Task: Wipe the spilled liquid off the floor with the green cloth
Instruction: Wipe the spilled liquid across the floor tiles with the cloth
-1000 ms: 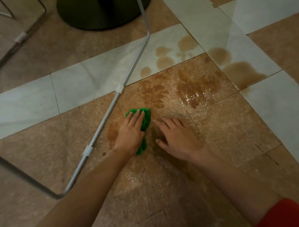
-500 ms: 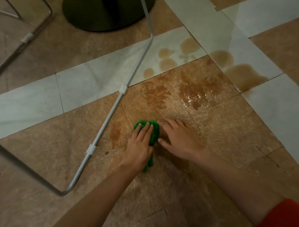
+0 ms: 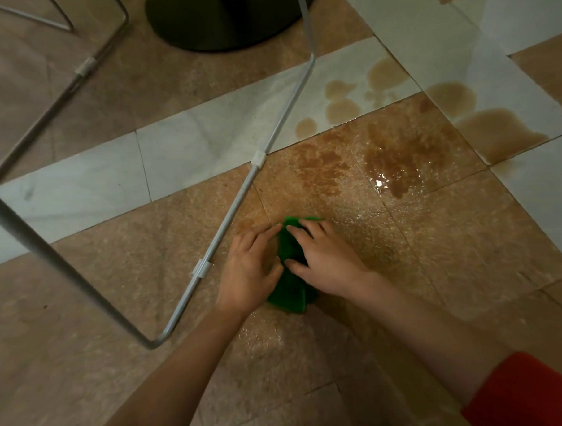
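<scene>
Down on the tiled floor (image 3: 451, 237), the green cloth (image 3: 291, 293) lies bunched in a narrow strip between the two hands, running from 12 to 6 o'clock. The left hand (image 3: 248, 269) lies along its 9 o'clock side. Its fingers (image 3: 264, 234) are straight and close together, pointing toward 1 o'clock, with the tips touching the cloth's upper edge and the thumb against its middle. The right hand (image 3: 326, 259) sits on the 3 o'clock side, its fingers (image 3: 309, 227) slightly spread and laid over the top of the cloth, the thumb pressing on the green fabric near the left thumb. Neither hand curls round the cloth; both press it to the floor. The cloth's lower end sticks out below the heels of both hands. The spilled liquid (image 3: 396, 156), brown and glossy, lies at 1 o'clock from the cloth, apart from the fingertips, with more puddles on the pale tiles beyond. A thin metal chair frame (image 3: 237, 202) runs just beside the left hand at 9 o'clock, and a dark round base (image 3: 226, 22) stands at 12 o'clock. A red sleeve (image 3: 522, 392) shows at 5 o'clock
</scene>
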Motion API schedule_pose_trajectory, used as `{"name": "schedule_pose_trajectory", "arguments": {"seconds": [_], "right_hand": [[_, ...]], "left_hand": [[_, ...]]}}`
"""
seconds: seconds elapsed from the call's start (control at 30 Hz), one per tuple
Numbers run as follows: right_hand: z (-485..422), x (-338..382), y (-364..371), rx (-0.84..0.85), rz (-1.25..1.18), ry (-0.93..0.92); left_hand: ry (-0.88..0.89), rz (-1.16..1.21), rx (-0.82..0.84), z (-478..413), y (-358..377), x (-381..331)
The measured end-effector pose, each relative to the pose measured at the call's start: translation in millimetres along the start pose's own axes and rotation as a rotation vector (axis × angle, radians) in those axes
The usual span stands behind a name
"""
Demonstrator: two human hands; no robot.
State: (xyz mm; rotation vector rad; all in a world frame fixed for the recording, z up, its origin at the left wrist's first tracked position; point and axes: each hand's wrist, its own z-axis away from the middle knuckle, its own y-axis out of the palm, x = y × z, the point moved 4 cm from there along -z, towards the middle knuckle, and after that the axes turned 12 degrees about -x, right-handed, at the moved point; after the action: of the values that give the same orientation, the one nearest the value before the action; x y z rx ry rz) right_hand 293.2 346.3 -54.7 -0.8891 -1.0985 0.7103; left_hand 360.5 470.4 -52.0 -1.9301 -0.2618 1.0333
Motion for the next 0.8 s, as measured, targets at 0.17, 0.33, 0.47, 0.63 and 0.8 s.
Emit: {"name": "schedule_pose_trajectory", "arguments": {"seconds": [0.17, 0.33, 0.47, 0.63, 0.8], "right_hand": [[-14.9, 14.3, 13.6, 0.05, 0.041, -0.027], [-15.7, 14.2, 17.1, 0.004, -0.014, -0.068], [-6.2, 14.4, 19.7, -0.061, -0.036, -0.152], [-27.6, 17.8, 20.7, -0.056, -0.072, -0.039], [-53.2, 35.5, 14.5, 0.055, -0.093, -0.154]], "left_hand": [[-0.021, -0.108, -0.044, -0.2, -11.7, 5.7], [-0.038, -0.151, -0.078, 0.8, -26.1, 15.9], [-0.099, -0.2, -0.101, 4.3, -31.7, 26.1], [-0.17, -0.231, -0.07, 8.7, -30.4, 36.1], [-0.275, -0.055, -0.075, 7.3, -37.9, 42.6]]}}
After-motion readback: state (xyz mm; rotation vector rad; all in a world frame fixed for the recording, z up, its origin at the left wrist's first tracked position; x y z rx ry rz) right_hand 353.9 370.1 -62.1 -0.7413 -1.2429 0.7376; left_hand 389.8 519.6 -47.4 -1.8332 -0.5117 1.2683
